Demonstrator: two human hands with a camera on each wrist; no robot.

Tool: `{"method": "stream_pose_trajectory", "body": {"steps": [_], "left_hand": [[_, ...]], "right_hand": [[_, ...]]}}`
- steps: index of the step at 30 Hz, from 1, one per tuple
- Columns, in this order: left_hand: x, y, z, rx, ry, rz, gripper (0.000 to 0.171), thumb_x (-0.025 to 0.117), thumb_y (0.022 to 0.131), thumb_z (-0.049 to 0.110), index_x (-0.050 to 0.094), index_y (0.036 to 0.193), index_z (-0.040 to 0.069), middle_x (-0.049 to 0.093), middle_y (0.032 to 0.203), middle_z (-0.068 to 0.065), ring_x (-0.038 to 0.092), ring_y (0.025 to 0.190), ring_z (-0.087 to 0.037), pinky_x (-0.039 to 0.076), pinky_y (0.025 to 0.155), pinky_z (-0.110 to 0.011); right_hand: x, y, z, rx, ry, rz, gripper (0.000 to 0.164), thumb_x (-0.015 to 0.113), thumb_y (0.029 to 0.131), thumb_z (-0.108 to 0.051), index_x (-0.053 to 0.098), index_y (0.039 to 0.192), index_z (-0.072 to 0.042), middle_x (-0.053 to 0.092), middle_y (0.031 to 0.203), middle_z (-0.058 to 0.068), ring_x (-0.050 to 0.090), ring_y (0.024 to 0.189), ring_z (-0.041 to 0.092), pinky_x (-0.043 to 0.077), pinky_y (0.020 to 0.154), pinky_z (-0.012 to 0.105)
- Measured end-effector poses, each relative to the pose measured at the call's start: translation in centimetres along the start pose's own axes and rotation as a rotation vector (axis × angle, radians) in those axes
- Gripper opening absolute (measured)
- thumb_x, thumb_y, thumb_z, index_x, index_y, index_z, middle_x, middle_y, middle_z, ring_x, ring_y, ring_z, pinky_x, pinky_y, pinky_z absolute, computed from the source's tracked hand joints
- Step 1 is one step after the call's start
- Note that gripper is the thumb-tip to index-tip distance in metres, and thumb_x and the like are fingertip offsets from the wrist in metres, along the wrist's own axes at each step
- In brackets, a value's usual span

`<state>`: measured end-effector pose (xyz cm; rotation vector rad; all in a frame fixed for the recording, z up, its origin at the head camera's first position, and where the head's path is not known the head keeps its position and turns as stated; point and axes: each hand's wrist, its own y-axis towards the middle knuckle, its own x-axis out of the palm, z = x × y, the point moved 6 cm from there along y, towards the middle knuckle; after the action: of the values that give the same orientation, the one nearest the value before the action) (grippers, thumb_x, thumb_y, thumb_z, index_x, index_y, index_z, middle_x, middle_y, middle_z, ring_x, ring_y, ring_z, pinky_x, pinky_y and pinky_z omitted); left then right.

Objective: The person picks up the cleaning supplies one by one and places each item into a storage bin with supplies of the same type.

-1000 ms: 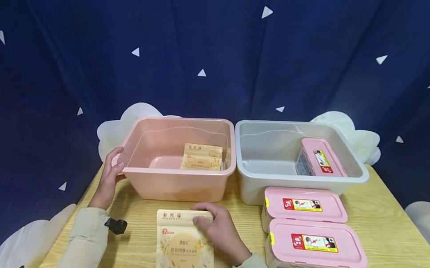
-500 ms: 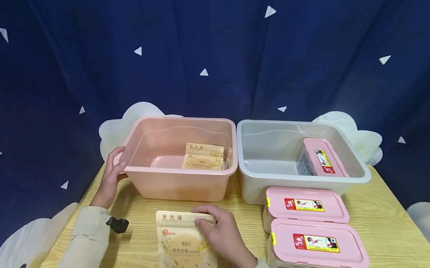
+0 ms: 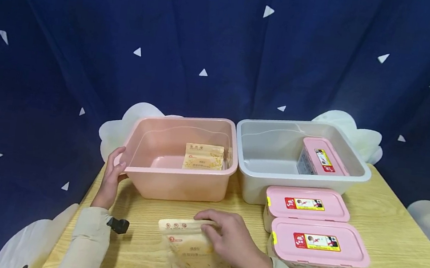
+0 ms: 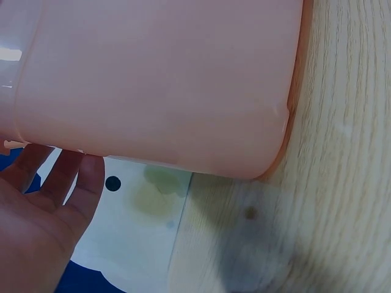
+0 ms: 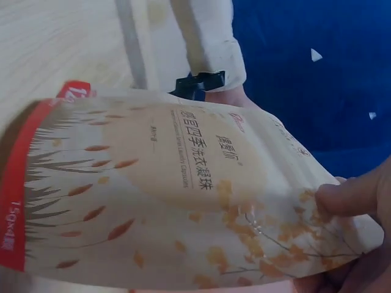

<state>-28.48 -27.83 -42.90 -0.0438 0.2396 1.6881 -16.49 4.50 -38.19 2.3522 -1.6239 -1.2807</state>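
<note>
My right hand [image 3: 232,241] pinches the top corner of a cream laundry-capsule pouch [image 3: 194,254], thumb on its printed front. The pouch has a red band along its bottom and leans over the near table in the head view. In the right wrist view its printed face [image 5: 165,189] spans most of the frame, the thumb [image 5: 351,198] at its top end. My left hand [image 3: 110,179] holds the left front corner of a pink plastic bin [image 3: 180,185] at the rim. Up close, several fingers [image 4: 76,183] touch the bin's wall [image 4: 171,79]. Another such pouch [image 3: 204,157] lies inside this bin.
A grey bin [image 3: 297,184] stands right of the pink one, with a pink-lidded box [image 3: 323,156] inside. Two more boxes, a rear one [image 3: 303,203] and a front one [image 3: 320,245], sit before it on the wooden table [image 3: 394,245]. A blue curtain [image 3: 226,41] hangs behind.
The right hand has shifted a little right and nearer with the pouch, which has tilted so its front looks shorter. The left hand stays at the bin's corner.
</note>
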Motion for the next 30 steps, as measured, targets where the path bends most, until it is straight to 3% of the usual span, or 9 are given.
{"method": "stream_pose_trajectory", "body": {"steps": [3,4,6,11,17,20,25,30], "left_hand": [[0.0,0.0,0.0,0.000,-0.002,0.002,0.056,0.033,0.100,0.034,0.021,0.154,0.031,0.022,0.157,-0.002,0.035,0.132,-0.024,0.035,0.097,-0.028],[-0.1,0.0,0.0,0.001,-0.002,0.004,0.056,0.033,0.100,0.033,0.021,0.154,0.030,0.022,0.157,-0.002,0.035,0.132,-0.024,0.035,0.097,-0.028],[-0.1,0.0,0.1,0.006,-0.005,0.005,0.056,0.033,0.099,0.033,0.022,0.154,0.029,0.022,0.157,-0.002,0.035,0.131,-0.024,0.036,0.096,-0.028],[0.0,0.3,0.2,0.020,-0.008,-0.003,0.056,0.033,0.100,0.031,0.022,0.154,0.028,0.020,0.157,-0.001,0.035,0.130,-0.021,0.037,0.093,-0.025],[-0.2,0.0,-0.2,0.014,-0.018,-0.002,0.055,0.033,0.100,0.032,0.022,0.154,0.027,0.022,0.156,-0.002,0.040,0.122,-0.010,0.037,0.092,-0.025],[-0.2,0.0,-0.4,0.009,-0.012,-0.002,0.055,0.034,0.100,0.034,0.022,0.154,0.029,0.022,0.156,-0.002,0.040,0.120,-0.006,0.036,0.093,-0.026],[-0.2,0.0,-0.4,0.025,-0.022,0.003,0.055,0.034,0.100,0.032,0.023,0.154,0.027,0.022,0.155,0.000,0.039,0.123,-0.011,0.037,0.092,-0.025],[-0.2,0.2,-0.3,0.035,-0.023,0.008,0.055,0.033,0.100,0.033,0.024,0.153,0.027,0.021,0.155,0.001,0.039,0.125,-0.015,0.037,0.091,-0.024]], "right_hand": [[-1.2,0.1,-0.4,-0.040,-0.040,0.009,0.022,0.071,0.087,-0.003,0.073,0.107,-0.012,0.077,0.105,-0.001,0.070,0.094,0.006,0.057,0.082,0.025],[-1.6,0.1,-0.4,-0.047,-0.040,0.015,0.022,0.071,0.087,-0.003,0.073,0.107,-0.012,0.077,0.104,-0.001,0.068,0.084,0.002,0.057,0.075,0.022],[-2.7,0.2,-0.4,-0.061,-0.032,0.051,0.024,0.071,0.086,-0.001,0.073,0.107,-0.013,0.077,0.102,0.000,0.058,0.071,-0.005,0.052,0.064,0.017],[-5.5,0.9,-0.4,-0.083,-0.025,0.150,0.025,0.072,0.084,0.003,0.073,0.105,-0.011,0.077,0.099,0.002,0.039,0.059,-0.007,0.042,0.055,0.016],[-6.8,1.4,-0.2,-0.046,0.003,0.125,0.026,0.071,0.086,0.001,0.073,0.109,-0.012,0.076,0.101,0.003,0.026,0.050,-0.009,0.038,0.049,0.017],[-7.3,1.4,-0.2,-0.032,-0.007,0.103,0.028,0.072,0.086,-0.001,0.072,0.110,-0.015,0.076,0.102,0.001,0.026,0.050,-0.009,0.039,0.050,0.017],[-8.0,1.3,-0.3,-0.015,-0.028,0.067,0.030,0.072,0.086,-0.002,0.072,0.111,-0.018,0.076,0.099,-0.002,0.028,0.050,-0.008,0.040,0.052,0.018],[-8.3,0.9,-0.1,-0.002,-0.041,0.035,0.030,0.071,0.086,-0.001,0.073,0.111,-0.019,0.076,0.103,-0.005,0.052,0.068,-0.004,0.048,0.065,0.020]]}}
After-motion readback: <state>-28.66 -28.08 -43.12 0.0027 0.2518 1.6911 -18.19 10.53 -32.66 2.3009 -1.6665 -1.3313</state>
